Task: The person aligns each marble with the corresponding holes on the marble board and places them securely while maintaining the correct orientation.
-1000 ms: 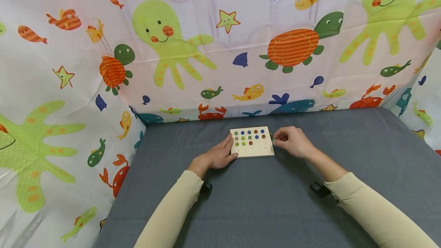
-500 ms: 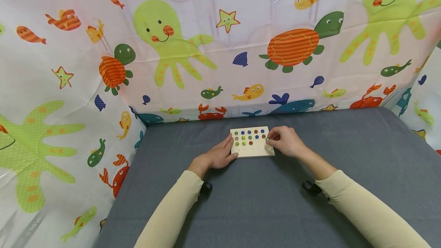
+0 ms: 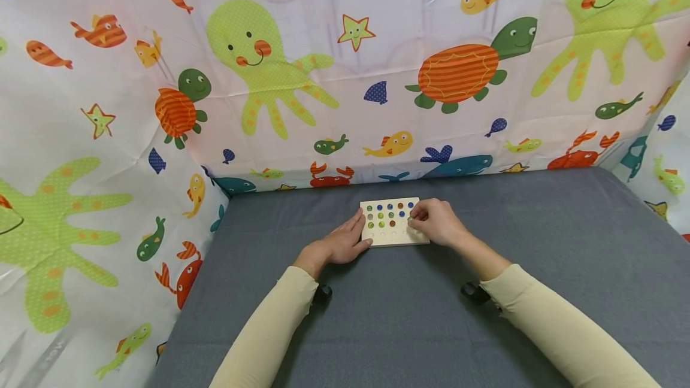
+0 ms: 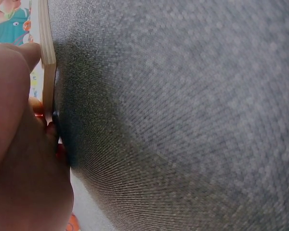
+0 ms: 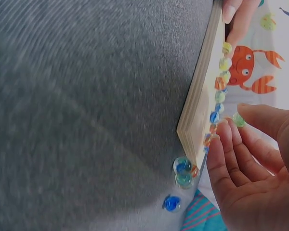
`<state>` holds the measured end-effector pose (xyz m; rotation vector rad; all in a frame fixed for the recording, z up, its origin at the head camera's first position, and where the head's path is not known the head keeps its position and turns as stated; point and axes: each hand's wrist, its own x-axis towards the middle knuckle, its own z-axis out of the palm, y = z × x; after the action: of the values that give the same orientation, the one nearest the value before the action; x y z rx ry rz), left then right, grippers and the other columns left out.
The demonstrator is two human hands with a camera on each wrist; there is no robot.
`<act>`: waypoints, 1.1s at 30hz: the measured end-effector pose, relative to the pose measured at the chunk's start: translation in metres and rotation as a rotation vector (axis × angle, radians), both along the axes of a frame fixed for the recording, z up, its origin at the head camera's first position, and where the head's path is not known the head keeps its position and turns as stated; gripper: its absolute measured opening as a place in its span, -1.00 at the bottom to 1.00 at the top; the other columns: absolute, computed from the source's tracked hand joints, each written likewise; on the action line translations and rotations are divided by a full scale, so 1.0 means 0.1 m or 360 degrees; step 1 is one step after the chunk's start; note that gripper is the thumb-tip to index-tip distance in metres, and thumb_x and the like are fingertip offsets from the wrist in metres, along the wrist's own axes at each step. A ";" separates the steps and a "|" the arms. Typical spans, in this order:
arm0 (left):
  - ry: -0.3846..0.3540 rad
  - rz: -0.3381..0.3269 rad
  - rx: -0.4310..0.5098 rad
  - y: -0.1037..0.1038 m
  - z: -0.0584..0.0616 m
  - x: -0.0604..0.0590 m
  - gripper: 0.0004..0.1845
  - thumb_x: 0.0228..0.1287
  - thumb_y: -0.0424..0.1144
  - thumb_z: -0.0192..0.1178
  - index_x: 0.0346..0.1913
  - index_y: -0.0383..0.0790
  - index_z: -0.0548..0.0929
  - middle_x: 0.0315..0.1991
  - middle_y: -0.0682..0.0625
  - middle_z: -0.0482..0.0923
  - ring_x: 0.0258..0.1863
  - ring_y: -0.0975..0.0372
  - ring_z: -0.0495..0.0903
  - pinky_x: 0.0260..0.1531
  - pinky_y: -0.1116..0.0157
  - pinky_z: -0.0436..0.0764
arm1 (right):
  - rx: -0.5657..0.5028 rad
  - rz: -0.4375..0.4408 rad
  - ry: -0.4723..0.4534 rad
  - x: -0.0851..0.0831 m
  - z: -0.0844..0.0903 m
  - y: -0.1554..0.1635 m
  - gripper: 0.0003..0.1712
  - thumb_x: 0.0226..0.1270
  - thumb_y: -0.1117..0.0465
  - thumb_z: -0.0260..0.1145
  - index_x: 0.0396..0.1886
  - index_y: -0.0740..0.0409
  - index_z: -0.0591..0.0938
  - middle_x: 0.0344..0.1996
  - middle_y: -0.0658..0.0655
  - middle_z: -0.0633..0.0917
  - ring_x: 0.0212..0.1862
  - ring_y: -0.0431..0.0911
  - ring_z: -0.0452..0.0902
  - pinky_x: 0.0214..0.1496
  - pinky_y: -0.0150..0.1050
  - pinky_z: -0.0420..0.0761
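I see the right hand [image 3: 439,221] pinching a translucent green glass marble [image 5: 239,120] over the pale rectangular wooden board [image 3: 399,240] on grey cloth [image 3: 385,316]. The left hand [image 3: 342,245], fingers extended, touches the board's left edge.

Board [image 3: 399,239] sits on the counter [image 3: 377,316], toward the back. Seated marbles [image 3: 390,215] run across its rear two rows, plus left part of the third; holes in front. Left hand [image 3: 342,242] against board's left edge. Right hand [image 3: 439,221] over its right part, pinched marble [image 5: 238,120] at fingertips. Loose marbles [image 5: 182,166] on counter just right of board. Curtain [image 3: 323,47] behind.
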<state>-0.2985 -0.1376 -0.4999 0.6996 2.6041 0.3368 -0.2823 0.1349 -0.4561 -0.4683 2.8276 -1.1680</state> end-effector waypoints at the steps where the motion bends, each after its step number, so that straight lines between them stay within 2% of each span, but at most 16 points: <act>1: -0.0001 0.0002 0.0002 0.00 0.00 0.00 -0.17 0.65 0.17 -0.21 0.67 -0.17 -0.28 0.68 0.00 -0.49 0.65 0.17 -0.31 0.58 0.16 -0.07 | -0.0005 -0.0002 -0.0003 0.00 -0.01 -0.01 -0.89 0.36 0.31 0.40 -0.24 0.31 0.72 -0.40 0.13 0.71 -0.34 -0.08 0.56 -0.27 -0.20 0.54; 6: 0.0000 0.0015 0.0004 0.01 0.01 0.02 -0.17 0.65 0.17 -0.20 0.67 -0.16 -0.27 0.68 0.01 -0.49 0.65 0.17 -0.30 0.58 0.15 -0.07 | -0.0003 -0.0033 -0.0014 0.00 -0.03 -0.08 -0.89 0.34 0.31 0.40 -0.27 0.30 0.73 -0.44 0.11 0.69 -0.37 -0.09 0.54 -0.30 -0.22 0.51; 20: -0.0007 0.0023 0.0017 0.01 0.06 0.05 -0.18 0.65 0.17 -0.21 0.67 -0.14 -0.29 0.68 0.04 -0.50 0.65 0.19 -0.30 0.58 0.15 -0.06 | 0.0098 -0.0161 -0.0042 -0.04 -0.05 -0.20 -0.87 0.34 0.28 0.41 -0.29 0.29 0.74 -0.42 0.14 0.68 -0.31 -0.02 0.54 -0.25 -0.17 0.50; 33: -0.0014 0.0023 0.0010 0.01 0.05 0.04 -0.17 0.65 0.18 -0.21 0.67 -0.13 -0.29 0.68 0.05 -0.50 0.65 0.19 -0.31 0.58 0.15 -0.06 | 0.0172 -0.0177 -0.0031 -0.07 -0.06 -0.25 -0.87 0.31 0.30 0.41 -0.28 0.32 0.77 -0.37 0.18 0.70 -0.28 0.01 0.56 -0.21 -0.11 0.55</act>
<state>-0.2948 -0.1370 -0.4949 0.6797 2.6020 0.3516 -0.2894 0.1098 -0.4621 -0.2953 2.9143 -1.0230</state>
